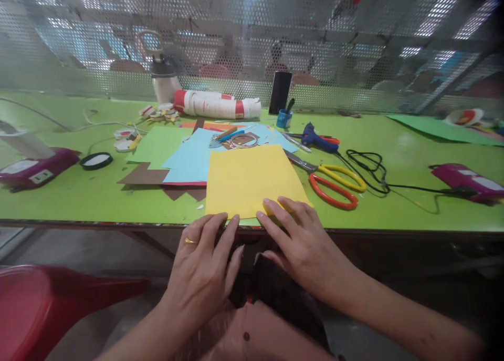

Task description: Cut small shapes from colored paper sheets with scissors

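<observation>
A yellow sheet of paper (254,179) lies at the front edge of the green table, partly over blue paper and other sheets. At its lower left corner rests my left hand (207,258), a ring on one finger, its fingers stretched toward the paper's near edge. My right hand (297,237) has its fingers spread, with the fingertips on the lower right part of the sheet. Both thumbs hang below the table edge. Just right of the paper are scissors (334,185) with one yellow and one red handle loop, their blades partly under the sheet.
Behind the paper lie light blue paper (189,158), green paper (157,145) and a blue glue gun (317,139). A phone (280,93), paper roll (216,105) and bottle (163,80) stand farther back. Purple power sockets (468,181) sit right; a red stool (27,308) is lower left.
</observation>
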A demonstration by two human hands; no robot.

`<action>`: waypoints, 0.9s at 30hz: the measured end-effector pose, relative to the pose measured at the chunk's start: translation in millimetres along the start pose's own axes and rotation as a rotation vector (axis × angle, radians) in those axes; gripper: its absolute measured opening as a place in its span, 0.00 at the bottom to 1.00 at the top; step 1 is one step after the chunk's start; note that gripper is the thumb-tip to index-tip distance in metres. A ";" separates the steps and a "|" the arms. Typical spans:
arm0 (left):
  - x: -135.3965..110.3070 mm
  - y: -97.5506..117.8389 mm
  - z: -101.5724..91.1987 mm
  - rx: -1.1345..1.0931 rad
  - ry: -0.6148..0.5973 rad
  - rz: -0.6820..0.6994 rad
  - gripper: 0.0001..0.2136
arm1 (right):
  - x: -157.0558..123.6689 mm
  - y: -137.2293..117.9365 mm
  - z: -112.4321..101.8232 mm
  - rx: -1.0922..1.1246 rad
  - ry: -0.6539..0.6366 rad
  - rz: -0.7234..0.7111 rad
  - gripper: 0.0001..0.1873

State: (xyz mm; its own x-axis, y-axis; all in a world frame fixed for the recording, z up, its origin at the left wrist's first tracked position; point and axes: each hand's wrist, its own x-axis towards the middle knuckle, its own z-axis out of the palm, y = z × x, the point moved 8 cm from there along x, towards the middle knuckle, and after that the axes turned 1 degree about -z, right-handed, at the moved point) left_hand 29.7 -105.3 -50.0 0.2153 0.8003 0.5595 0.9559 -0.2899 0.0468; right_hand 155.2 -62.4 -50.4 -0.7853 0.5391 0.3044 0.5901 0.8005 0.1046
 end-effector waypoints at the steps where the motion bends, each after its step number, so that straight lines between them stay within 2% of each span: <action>1: 0.1 0.0 -0.4 0.002 0.000 0.002 0.21 | -0.3 0.2 -0.3 0.001 0.008 0.003 0.26; 16: 1.3 -1.6 -6.2 0.051 -0.022 0.115 0.21 | -10.2 11.9 -7.4 -0.019 0.045 0.049 0.25; 27: -2.2 -10.4 -15.0 0.096 -0.006 0.185 0.20 | -31.0 34.1 -12.4 -0.095 0.064 0.183 0.26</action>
State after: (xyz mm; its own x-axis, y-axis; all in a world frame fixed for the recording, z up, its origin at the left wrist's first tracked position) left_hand 16.2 -112.0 -39.2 0.3896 0.7415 0.5462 0.9147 -0.3809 -0.1354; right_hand 202.0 -55.1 -44.6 -0.6522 0.6528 0.3854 0.7389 0.6611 0.1305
